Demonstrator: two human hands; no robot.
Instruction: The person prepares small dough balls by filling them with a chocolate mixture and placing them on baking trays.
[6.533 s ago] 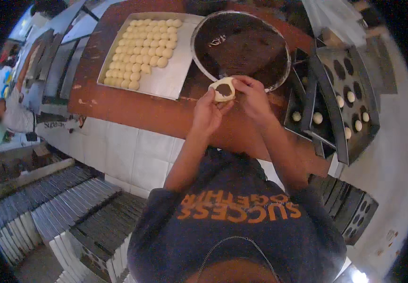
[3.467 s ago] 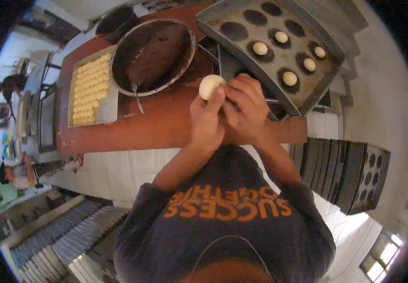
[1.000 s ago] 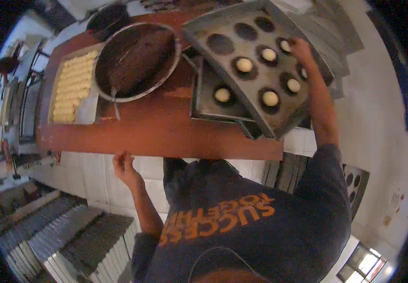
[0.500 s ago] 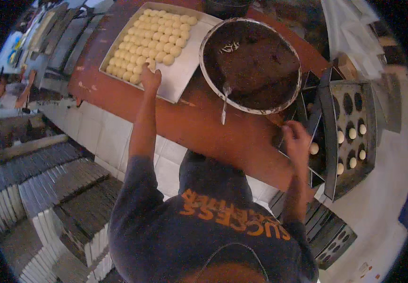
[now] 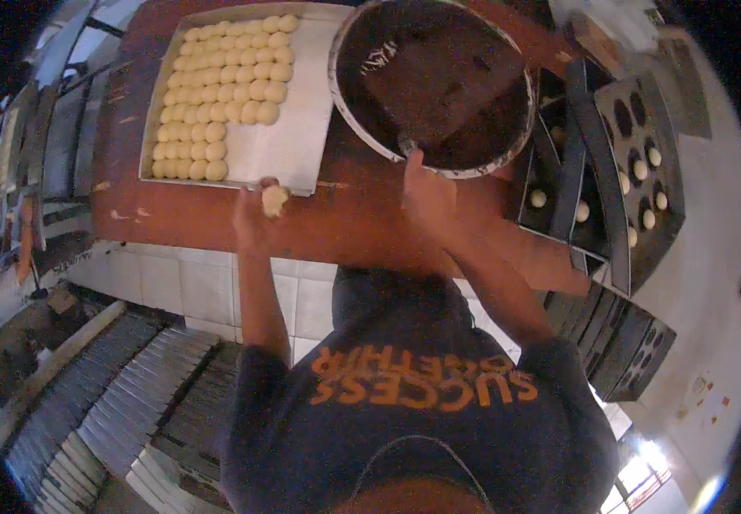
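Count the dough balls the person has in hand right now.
1: a dough ball in the left hand, just below the white tray. The right hand at the bowl rim shows none, though its palm is hidden.

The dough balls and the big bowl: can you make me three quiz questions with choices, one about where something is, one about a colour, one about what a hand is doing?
1. Where is the tray of dough balls?
A. Left of the big round bowl
B. Right of the bowl
C. On the floor

2. What colour is the filling in the bowl?
A. White
B. Dark brown
C. Green

3. What is the left hand doing?
A. Lying flat and empty
B. Holding a dough ball
C. Holding a baking tin

Answers:
1. A, the tray lies on the red-brown table to the left of the bowl.
2. B, the bowl is full of a dark brown mass.
3. B, the fingers hold one pale dough ball near the tray's edge, while the right hand reaches to the bowl's rim.
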